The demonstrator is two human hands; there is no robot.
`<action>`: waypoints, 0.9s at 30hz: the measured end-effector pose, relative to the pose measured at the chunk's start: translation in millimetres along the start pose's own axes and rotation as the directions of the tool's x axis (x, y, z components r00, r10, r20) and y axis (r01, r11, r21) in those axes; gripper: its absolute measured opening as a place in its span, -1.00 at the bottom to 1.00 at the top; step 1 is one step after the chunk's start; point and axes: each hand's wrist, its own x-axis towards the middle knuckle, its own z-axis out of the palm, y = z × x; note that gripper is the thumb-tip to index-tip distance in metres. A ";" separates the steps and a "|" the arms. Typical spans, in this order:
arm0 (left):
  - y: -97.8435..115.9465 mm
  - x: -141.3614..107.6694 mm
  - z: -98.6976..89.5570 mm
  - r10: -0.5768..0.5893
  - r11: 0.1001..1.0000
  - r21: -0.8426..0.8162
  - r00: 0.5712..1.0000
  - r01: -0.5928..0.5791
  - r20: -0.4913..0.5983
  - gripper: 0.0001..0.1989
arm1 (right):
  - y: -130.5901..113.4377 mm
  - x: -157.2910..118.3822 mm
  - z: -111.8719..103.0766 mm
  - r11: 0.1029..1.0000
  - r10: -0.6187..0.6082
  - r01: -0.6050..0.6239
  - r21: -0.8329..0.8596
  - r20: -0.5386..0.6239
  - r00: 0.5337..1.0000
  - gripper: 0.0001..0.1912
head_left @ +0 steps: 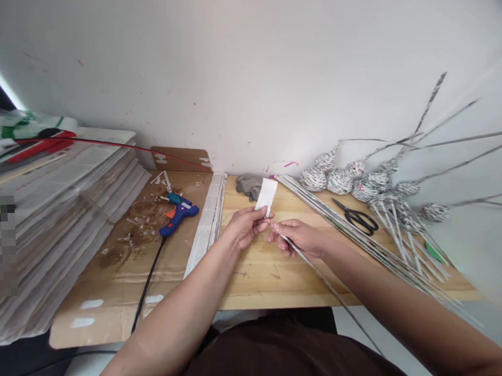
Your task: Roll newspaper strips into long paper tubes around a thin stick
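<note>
My left hand is closed, its thumb and fingers pinching the lower end of a white paper strip that sticks up past the fingertips. Close by on the right, my right hand is closed round a thin rolled-paper stick, which slants down toward my lap. The fingertips of both hands nearly meet above the wooden table. Whether the strip and the stick are one piece is hidden by the fingers.
Left lies a blue glue gun on stained cardboard, beside stacked newspapers and cut newspaper strips. A grey cloth lies behind my hands. Rightward are paper sticks, black scissors and several woven paper shapes with protruding sticks.
</note>
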 end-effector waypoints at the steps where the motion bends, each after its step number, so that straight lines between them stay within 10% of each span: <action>1: -0.1 0.3 -0.1 0.008 1.000 -0.003 1.000 -0.008 -0.003 -0.95 | 0.1 0.2 -0.5 0.999 -0.045 0.043 -0.030 -0.057 0.997 -0.56; 5: -0.4 1.6 -1.0 0.028 1.000 -0.012 1.000 -0.028 -0.008 -0.94 | 2.5 1.7 1.8 0.969 -0.220 0.177 -0.175 -0.275 0.936 -0.63; 10: -0.7 3.4 -2.6 0.013 1.000 -0.013 1.000 -0.014 -0.024 -0.93 | 3.7 2.8 0.8 0.989 0.022 -0.020 0.144 -0.008 1.000 -0.56; 16: -0.7 4.6 -2.8 0.053 0.998 -0.027 0.997 -0.054 -0.054 -0.92 | 2.9 0.1 3.6 0.894 -0.350 0.223 -0.389 -0.294 0.889 -0.64; 22: 0.0 3.4 -1.2 0.025 0.999 -0.046 0.997 -0.028 -0.067 -0.95 | 2.3 2.9 1.9 0.993 -0.016 0.018 0.119 -0.016 1.000 -0.55; 27: -0.5 5.0 -3.1 0.066 0.996 -0.061 0.996 -0.070 -0.057 -0.94 | 3.8 1.9 2.5 0.940 -0.280 0.199 -0.278 -0.292 0.915 -0.64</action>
